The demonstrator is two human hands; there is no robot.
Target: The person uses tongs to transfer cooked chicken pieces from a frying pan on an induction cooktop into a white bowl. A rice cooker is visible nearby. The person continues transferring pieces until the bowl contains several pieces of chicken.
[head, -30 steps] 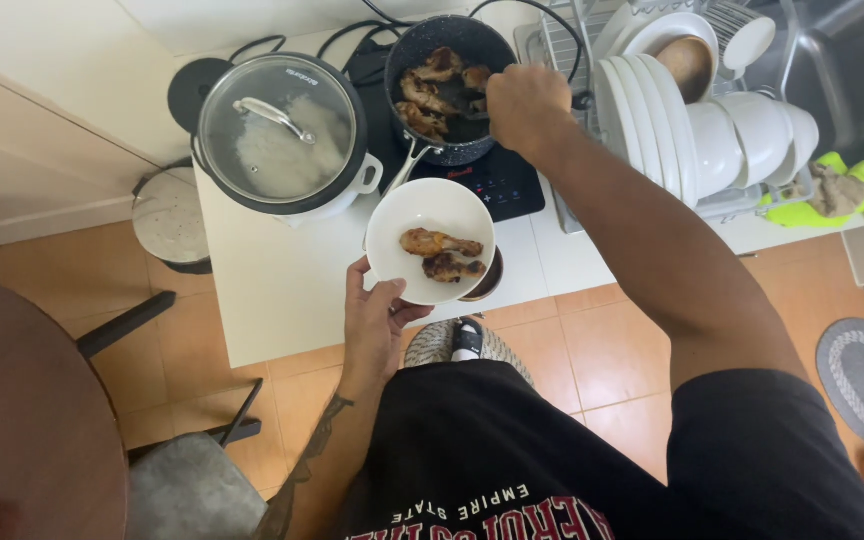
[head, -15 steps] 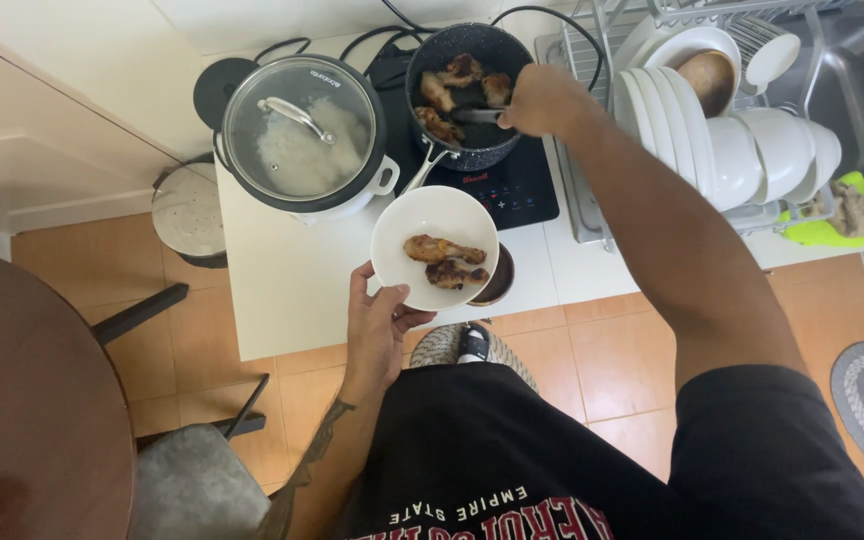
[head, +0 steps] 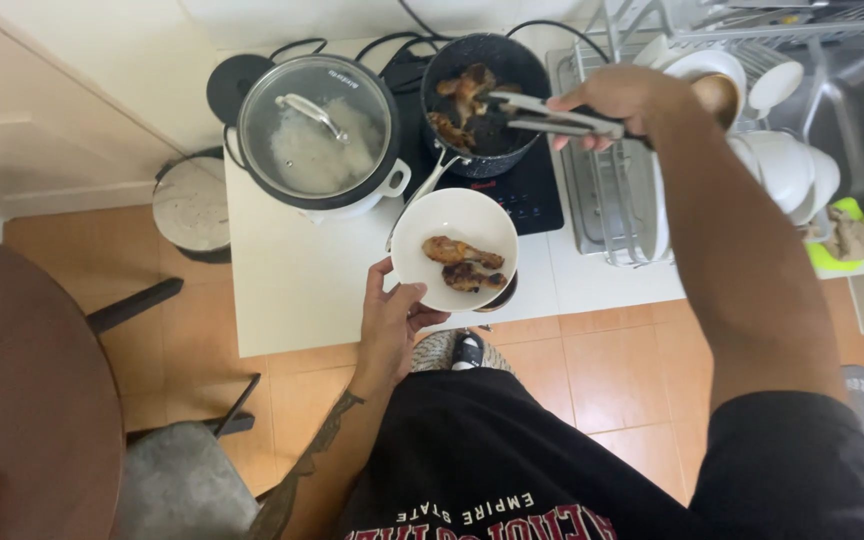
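Left hand grips the plate rim, right hand squeezes tongs over greasy, likely slippery chicken, best pinched mid-piece.

The pan sits on the cooktop, rice cooker left, dish rack right.

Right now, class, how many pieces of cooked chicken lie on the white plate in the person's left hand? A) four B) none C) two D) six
C: the white plate, held at its rim by the left hand, carries two browned chicken pieces, while the right hand points metal tongs into the dark pan where more pieces sit.
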